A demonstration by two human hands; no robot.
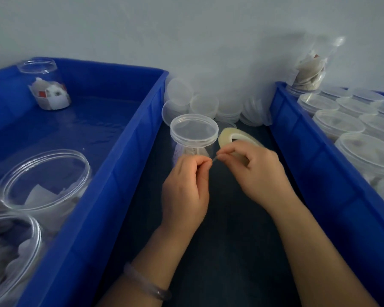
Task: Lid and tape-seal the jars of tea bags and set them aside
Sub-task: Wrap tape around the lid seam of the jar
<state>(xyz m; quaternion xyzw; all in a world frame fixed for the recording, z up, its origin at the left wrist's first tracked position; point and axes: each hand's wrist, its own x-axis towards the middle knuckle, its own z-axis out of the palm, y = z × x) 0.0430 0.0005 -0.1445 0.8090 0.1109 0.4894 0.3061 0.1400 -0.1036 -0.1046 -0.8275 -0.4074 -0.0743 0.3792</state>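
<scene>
- Showed one jar (pixel 193 138) lidded and upright on the dark tabletop (pixel 220 251), toward its far edge, between two blue crates; no tape yet visible round the lid seam.
- Worked just in front of that jar, with a short strip of tape (pixel 214 160) stretched between both hands.
- Pinched the loose end in the left hand (pixel 186 185), grip closed on it at thumb and forefinger, other fingers curled, back of the hand to the camera, a bangle (pixel 146 284) at the wrist.
- Held the tape roll (pixel 227 135) in the right hand (pixel 259 173), grip clamped on the roll's near side, thumb and forefinger meeting the strip, roll tilted just beside the jar's lid.
- Appeared to be at the sealing step for this jar: lid on, tape pulled out but not yet laid on the seam, setting aside to follow.
- Counted at least three open jars (pixel 44 180) of tea bags in the left crate (pixel 124 151), unlidded and so, by that look, waiting their turn.
- Filled much of the right crate (pixel 308 140) with lidded jars (pixel 339 122), presumably finished; tape on them too faint to tell.
- Left a heap of spare lids (pixel 200 103) along the tabletop's far edge, against the wall.
</scene>
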